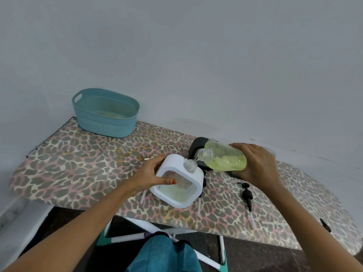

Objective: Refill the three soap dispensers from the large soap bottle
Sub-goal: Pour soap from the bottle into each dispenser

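Right hand (255, 163) grips soap bottle (225, 159), tipped nearly flat, mouth at neck of white dispenser (177, 183). Left hand (151, 175) clasps dispenser, tilted, near board's (78, 163) front edge. Black pump (247, 195) lies right of it. Teal basket (106, 112) at far-left corner.

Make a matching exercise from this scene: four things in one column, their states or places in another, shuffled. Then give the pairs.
1. large soap bottle
2. white dispenser
3. teal basket
4. black pump

A. lying flat on the board
B. tipped on its side, pouring
C. steadied by the left hand
D. standing at the far left corner

Pairs: 1-B, 2-C, 3-D, 4-A
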Demonstrator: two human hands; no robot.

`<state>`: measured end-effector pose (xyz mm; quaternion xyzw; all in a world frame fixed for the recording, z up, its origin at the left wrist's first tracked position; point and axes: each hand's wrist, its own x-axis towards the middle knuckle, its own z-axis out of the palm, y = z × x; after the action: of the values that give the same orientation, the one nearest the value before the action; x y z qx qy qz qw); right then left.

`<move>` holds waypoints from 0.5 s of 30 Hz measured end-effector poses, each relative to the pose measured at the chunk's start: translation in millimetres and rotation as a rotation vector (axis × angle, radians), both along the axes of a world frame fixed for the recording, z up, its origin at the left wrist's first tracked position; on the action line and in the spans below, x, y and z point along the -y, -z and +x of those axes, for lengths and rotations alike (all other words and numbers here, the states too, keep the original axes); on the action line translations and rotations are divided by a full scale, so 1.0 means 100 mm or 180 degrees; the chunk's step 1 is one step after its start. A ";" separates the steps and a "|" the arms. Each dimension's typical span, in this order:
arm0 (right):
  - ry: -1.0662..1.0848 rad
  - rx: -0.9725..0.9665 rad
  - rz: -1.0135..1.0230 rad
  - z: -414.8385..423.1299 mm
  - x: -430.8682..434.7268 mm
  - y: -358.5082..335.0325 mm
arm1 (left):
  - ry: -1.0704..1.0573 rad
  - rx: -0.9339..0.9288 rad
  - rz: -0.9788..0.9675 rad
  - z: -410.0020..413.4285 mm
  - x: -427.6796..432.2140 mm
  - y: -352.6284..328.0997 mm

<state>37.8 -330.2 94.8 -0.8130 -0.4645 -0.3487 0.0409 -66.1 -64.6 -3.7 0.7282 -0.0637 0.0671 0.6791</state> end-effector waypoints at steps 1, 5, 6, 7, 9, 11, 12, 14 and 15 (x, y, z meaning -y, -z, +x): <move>-0.0001 0.0006 0.0001 0.00 0.00 0.00 | 0.0007 0.0014 0.0002 0.00 0.00 -0.01; -0.0024 0.0019 0.0018 0.00 0.00 -0.01 | 0.0029 0.0051 -0.0073 -0.01 0.02 -0.03; -0.0021 0.0025 0.0023 0.00 0.00 -0.01 | 0.0031 0.0049 -0.0078 -0.01 0.02 -0.03; -0.0017 0.0033 0.0025 -0.01 0.00 -0.02 | 0.0033 0.0044 -0.0076 -0.01 0.02 -0.02; -0.0013 0.0033 0.0029 -0.01 0.00 -0.02 | 0.0038 0.0040 -0.0052 -0.01 0.01 -0.02; 0.0003 0.0021 0.0032 -0.01 0.00 -0.02 | 0.0033 0.0032 -0.0038 -0.01 0.01 0.00; 0.0013 0.0016 0.0027 -0.01 0.01 -0.02 | 0.0029 0.0025 -0.0041 -0.01 0.01 0.00; 0.0019 0.0003 0.0019 -0.01 0.01 -0.02 | 0.0022 0.0005 -0.0052 -0.01 0.00 0.01; 0.0016 0.0000 0.0022 -0.01 0.01 -0.02 | 0.0020 -0.0003 -0.0049 -0.01 0.00 0.01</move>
<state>37.2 -331.5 97.0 -0.8140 -0.4612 -0.3504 0.0428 -67.3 -64.9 -4.2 0.7228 -0.0651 0.0650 0.6849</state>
